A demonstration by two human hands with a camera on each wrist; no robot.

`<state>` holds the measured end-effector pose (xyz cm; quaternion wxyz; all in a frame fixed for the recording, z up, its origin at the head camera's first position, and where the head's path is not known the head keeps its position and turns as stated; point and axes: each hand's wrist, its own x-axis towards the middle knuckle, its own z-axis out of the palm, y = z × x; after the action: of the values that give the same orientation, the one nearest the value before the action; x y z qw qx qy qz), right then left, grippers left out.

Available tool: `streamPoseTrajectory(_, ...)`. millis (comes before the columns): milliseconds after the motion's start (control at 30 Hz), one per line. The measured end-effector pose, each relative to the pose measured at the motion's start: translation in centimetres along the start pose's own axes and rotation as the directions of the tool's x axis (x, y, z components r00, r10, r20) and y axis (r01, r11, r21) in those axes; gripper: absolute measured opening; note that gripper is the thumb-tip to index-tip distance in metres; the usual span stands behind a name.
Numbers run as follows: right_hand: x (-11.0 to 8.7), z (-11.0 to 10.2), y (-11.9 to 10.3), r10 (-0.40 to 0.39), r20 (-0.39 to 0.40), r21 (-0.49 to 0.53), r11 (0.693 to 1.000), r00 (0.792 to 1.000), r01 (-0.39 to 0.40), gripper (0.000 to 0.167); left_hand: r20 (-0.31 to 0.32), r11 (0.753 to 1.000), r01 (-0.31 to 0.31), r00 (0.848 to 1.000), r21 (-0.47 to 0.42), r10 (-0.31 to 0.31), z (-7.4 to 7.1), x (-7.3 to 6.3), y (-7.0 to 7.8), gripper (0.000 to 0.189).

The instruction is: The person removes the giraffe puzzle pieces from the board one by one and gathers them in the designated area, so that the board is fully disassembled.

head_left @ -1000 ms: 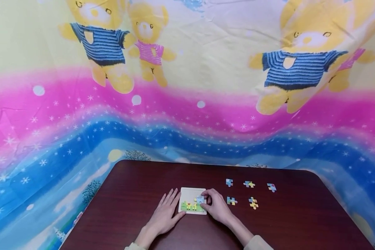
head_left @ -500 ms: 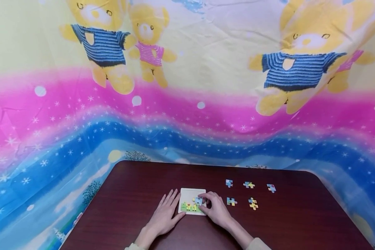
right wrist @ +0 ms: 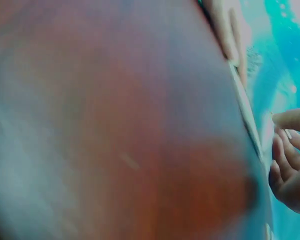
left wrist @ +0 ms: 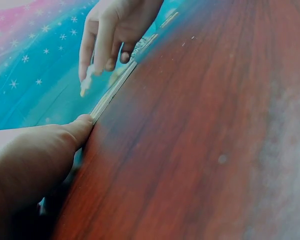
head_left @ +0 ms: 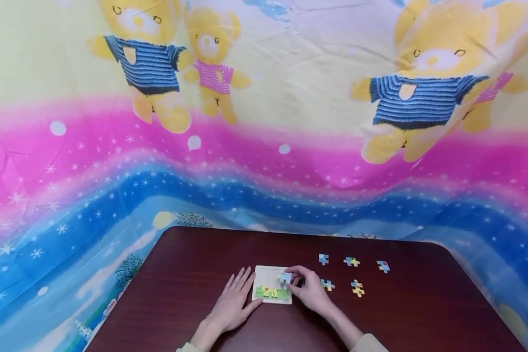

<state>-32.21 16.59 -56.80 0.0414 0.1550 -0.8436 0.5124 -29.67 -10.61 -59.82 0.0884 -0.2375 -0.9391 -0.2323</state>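
In the head view a puzzle tray (head_left: 266,275) with a pale rim lies on the table. Joined pieces showing green grass and yellow animals (head_left: 268,292) fill its lower part. My left hand (head_left: 229,303) rests at the tray's left side, fingers stretched out, thumb against the near left corner. Between thumb and fingers my right hand (head_left: 310,292) pinches a light blue puzzle piece (head_left: 285,277) over the tray's right side. From the left wrist, that piece (left wrist: 87,80) appears raised above the tray edge (left wrist: 115,87). The right wrist view shows curled right-hand fingers (right wrist: 290,155); the piece is hardly visible there.
Several loose puzzle pieces lie right of the tray, among them a blue one (head_left: 323,259), a blue and yellow one (head_left: 351,261), one with a red spot (head_left: 383,266) and a yellow one (head_left: 357,288). Behind the dark table (head_left: 202,254) hangs a bear-print cloth (head_left: 264,195).
The pinched puzzle piece first shifted slightly left and nearer, then away and to the right with my right hand. My left hand stays in place at the tray.
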Motion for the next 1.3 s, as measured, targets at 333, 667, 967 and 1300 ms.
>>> streamPoseTrajectory(333,-0.6,-4.8,0.7,0.170,-0.055,0.249,0.957,0.984,-0.151,0.029,-0.034,1.000,-0.025,0.999,0.004,0.025,0.4,-0.2,-0.1,0.078)
streamPoseTrajectory(667,-1.1,-5.9,1.9,0.097,-0.132,0.055,0.994,0.987,-0.090,0.025,0.033,1.000,0.013,0.999,-0.008,-0.013,-0.6,0.2,0.5,0.079)
streamPoseTrajectory(967,-0.5,-5.8,1.9,0.036,-0.010,-0.099,0.994,0.999,-0.037,0.039,-0.007,1.000,0.005,1.000,-0.004,-0.005,0.0,0.0,0.1,0.080)
streamPoseTrajectory(1300,0.2,-4.6,1.6,0.033,0.078,-0.154,0.988,0.996,-0.020,0.047,0.022,0.999,0.041,0.999,-0.030,-0.040,0.3,0.2,-0.4,0.081)
